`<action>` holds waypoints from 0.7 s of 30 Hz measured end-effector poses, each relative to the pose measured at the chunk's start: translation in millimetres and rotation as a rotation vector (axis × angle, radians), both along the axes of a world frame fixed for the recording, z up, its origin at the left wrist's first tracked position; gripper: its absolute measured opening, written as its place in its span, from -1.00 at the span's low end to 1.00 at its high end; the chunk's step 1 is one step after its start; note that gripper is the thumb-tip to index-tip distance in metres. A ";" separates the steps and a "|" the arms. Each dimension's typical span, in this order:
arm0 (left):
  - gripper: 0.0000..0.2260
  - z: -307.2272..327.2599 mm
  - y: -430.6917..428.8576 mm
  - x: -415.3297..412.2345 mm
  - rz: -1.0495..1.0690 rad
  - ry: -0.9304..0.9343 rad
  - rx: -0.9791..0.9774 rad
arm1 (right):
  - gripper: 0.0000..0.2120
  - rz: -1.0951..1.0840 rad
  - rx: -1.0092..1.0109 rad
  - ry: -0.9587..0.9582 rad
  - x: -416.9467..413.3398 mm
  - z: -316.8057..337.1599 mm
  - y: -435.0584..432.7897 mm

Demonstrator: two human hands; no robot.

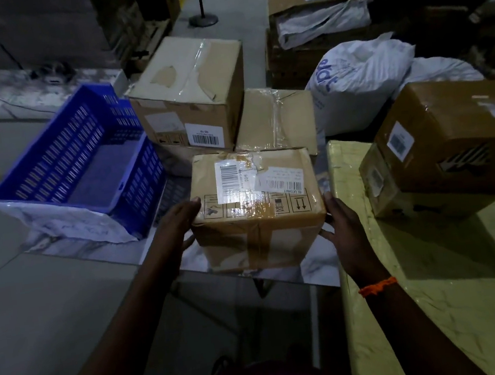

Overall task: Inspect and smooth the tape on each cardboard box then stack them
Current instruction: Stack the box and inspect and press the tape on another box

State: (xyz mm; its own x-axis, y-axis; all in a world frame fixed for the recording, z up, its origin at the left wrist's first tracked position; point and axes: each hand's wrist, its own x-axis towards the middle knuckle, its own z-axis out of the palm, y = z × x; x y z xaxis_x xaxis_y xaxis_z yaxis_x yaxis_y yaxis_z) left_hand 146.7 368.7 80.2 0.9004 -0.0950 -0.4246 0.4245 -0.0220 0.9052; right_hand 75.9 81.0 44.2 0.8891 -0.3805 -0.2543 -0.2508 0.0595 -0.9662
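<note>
M: Forearms sit nearest the lens, both reaching forward. Hands?

K: Left hand [182, 223] lies flat against the left side of the small brown cardboard box [292, 231], thumb at the top edge. Right hand [342, 222] lies flat on the right side. Fingers are straight and neither hand curls round it, so the box is pressed between two open palms.

M: Box location?

K: At the near edge of the white marble-pattern tabletop [315, 269]. Resting or lifted: cannot tell. Brown tape strip [258, 239] runs down the front face. White barcode labels [229, 178] and glossy clear tape are on top.

M: Surroundings?

K: Blue perforated plastic crate [81, 167] to the left. Large taped cardboard box [190, 91] behind, with a flatter taped carton [275, 118] beside it. Yellow film-wrapped block [439, 288] is just right of the right hand and carries a big brown carton [452, 137] on top of a smaller one [397, 200]. White sack [361, 80] sits further back. Orange thread band [377, 286] on the right wrist.
</note>
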 end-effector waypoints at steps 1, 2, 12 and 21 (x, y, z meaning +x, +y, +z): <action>-0.68 3.3 0.0 6.0 -0.015 -0.016 0.017 | -0.66 0.028 -0.011 -0.009 5.1 4.9 -2.0; -0.72 7.0 -0.6 12.4 -0.022 -0.030 0.034 | -0.62 0.056 -0.018 -0.008 11.4 10.6 -4.1; -0.59 15.6 -13.2 17.5 -0.060 -0.028 -0.067 | -0.58 0.169 -0.029 -0.028 22.3 14.2 2.4; -0.21 -28.5 19.9 -21.9 -0.009 -0.246 -0.099 | -0.33 0.220 -0.062 -0.113 -16.9 -12.6 6.7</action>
State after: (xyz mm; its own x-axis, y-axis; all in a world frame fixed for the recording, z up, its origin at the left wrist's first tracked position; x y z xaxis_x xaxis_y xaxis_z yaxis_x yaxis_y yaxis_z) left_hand 124.8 388.6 51.7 0.9743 -0.1334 -0.1814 0.1918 0.0695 0.9790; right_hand 59.0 87.7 31.6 0.9737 -0.1867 -0.1304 -0.1410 -0.0449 -0.9890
